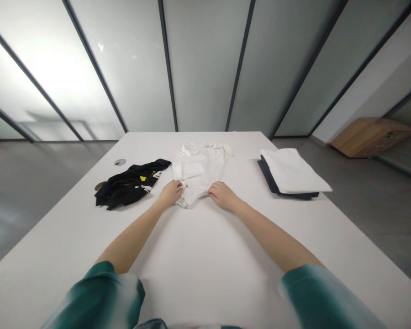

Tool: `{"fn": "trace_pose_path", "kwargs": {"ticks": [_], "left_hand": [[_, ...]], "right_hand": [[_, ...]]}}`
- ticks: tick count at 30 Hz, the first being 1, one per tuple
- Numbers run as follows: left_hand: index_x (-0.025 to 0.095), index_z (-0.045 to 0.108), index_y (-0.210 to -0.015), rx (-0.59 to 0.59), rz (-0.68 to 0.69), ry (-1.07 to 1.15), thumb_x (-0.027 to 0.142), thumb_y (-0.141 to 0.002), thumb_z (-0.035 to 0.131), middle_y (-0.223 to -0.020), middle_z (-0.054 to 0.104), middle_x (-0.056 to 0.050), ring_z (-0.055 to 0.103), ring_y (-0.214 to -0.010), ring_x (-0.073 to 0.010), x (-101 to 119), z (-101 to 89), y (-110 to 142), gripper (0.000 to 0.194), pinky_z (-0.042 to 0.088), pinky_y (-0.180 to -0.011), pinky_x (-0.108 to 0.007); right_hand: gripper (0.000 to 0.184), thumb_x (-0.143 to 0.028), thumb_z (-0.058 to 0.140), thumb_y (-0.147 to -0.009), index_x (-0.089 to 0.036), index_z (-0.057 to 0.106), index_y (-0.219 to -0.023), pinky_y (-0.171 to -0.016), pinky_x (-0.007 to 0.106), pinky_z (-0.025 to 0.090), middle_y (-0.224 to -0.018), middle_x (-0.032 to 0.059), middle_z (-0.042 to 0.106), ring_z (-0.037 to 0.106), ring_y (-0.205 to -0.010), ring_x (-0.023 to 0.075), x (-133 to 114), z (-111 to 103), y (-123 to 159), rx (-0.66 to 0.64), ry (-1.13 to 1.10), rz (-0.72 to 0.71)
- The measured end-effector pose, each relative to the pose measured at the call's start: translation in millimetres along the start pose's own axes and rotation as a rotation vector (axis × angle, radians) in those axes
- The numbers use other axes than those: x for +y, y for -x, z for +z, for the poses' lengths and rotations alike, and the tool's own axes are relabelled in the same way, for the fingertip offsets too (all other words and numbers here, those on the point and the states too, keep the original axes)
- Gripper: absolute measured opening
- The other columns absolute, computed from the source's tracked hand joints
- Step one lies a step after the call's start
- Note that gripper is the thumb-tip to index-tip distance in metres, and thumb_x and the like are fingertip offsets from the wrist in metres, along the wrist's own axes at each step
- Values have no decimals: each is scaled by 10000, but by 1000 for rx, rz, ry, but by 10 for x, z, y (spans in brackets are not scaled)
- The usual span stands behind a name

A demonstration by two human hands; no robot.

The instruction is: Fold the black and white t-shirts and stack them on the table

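A crumpled white garment (199,170) lies in the middle of the white table (205,256). My left hand (170,193) is closed on its near left edge, fingers pinching the cloth. Curled fingers of my right hand (222,195) grip the garment's near right edge. Both arms reach forward from green and white sleeves.
A crumpled black garment with yellow and white print (130,183) lies left of the white one. At the right sits a folded stack (292,172), white on top of dark. A round cable hole (119,161) is at the far left. Glass panels stand behind; a wooden box (371,135) is on the floor.
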State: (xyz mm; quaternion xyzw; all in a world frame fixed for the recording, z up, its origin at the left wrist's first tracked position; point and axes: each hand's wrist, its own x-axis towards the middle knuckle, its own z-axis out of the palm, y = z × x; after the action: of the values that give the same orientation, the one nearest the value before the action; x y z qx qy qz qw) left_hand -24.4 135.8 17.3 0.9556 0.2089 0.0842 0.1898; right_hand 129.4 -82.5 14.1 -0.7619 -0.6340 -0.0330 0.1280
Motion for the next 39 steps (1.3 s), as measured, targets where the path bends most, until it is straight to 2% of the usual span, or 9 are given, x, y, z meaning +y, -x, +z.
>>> {"fn": "trace_pose_path", "kwargs": {"ticks": [5, 11, 14, 18, 23, 26, 29, 34, 39], "left_hand": [[208, 629, -966, 10, -134, 123, 242, -867, 512, -920, 714, -45, 667, -816, -195, 56, -76, -38, 157, 490, -765, -304], [214, 643, -911, -103, -126, 0, 214, -792, 555, -859, 692, -44, 656, -829, -223, -78, -194, -29, 148, 483, -731, -309], [209, 635, -1038, 55, -122, -102, 173, -802, 536, -984, 677, -94, 656, -927, -252, -100, -248, 28, 259, 498, -813, -353], [194, 613, -1135, 88, 91, -54, 328, -917, 471, -1105, 655, -112, 654, -1001, -247, 50, -234, 119, 293, 503, -920, -384], [203, 519, -1366, -133, 375, -119, 435, -952, 443, -1464, 516, -121, 460, -1366, -258, 236, 5, 245, 481, 350, -1137, -401], [213, 454, -1449, -216, 328, -188, 500, -947, 445, -1590, 362, -115, 311, -1473, -256, 226, 85, 334, 579, 278, -1177, -384], [226, 479, -1442, -267, 263, -212, 545, -888, 527, -1593, 355, -126, 329, -1464, -292, 160, -14, 416, 642, 295, -1162, -407], [255, 584, -1335, -426, 156, -226, 617, -701, 702, -1352, 619, -132, 597, -1211, -339, 69, -377, 421, 740, 445, -1010, -412], [163, 507, -1385, -182, 79, -275, 525, -924, 462, -1309, 627, -166, 590, -1218, -308, 157, -400, 118, 588, 428, -1028, -404]], "right_hand": [[357, -102, 468, -867, -163, 681, -1147, -916, 403, 452, -1055, 120, 692, 592, -1017, 254, 432, -193, 558, 166, 35, 144], [254, -115, 498, -817, -180, 740, -858, -859, 393, 457, -902, 119, 679, 596, -945, 271, 791, -347, 1281, 118, 188, 333], [281, -134, 483, -822, -179, 746, -910, -881, 438, 463, -962, 136, 688, 602, -953, 295, 869, -390, 1459, 199, 269, 547], [331, -239, 441, -896, -193, 715, -1075, -973, 466, 461, -1055, 127, 696, 610, -1040, 294, 817, -330, 1395, 317, 144, 469], [531, -454, 397, -958, -156, 572, -1361, -1114, 512, 360, -1438, 180, 539, 463, -1351, 334, 494, -46, 1123, 39, 97, 466], [678, -553, 396, -949, -139, 445, -1484, -1160, 570, 263, -1573, 203, 357, 300, -1461, 376, 292, 26, 1079, -135, 107, 512], [723, -602, 445, -923, -180, 421, -1510, -1181, 543, 244, -1610, 172, 290, 251, -1486, 354, 151, -43, 1153, -222, 48, 408], [645, -598, 503, -904, -215, 548, -1422, -1117, 476, 381, -1483, 144, 510, 475, -1358, 320, 164, -274, 1271, -209, -94, 314], [472, -438, 410, -971, -175, 636, -1292, -1061, 443, 443, -1291, 140, 663, 604, -1205, 282, 516, -346, 1000, 29, -102, 422]]}}
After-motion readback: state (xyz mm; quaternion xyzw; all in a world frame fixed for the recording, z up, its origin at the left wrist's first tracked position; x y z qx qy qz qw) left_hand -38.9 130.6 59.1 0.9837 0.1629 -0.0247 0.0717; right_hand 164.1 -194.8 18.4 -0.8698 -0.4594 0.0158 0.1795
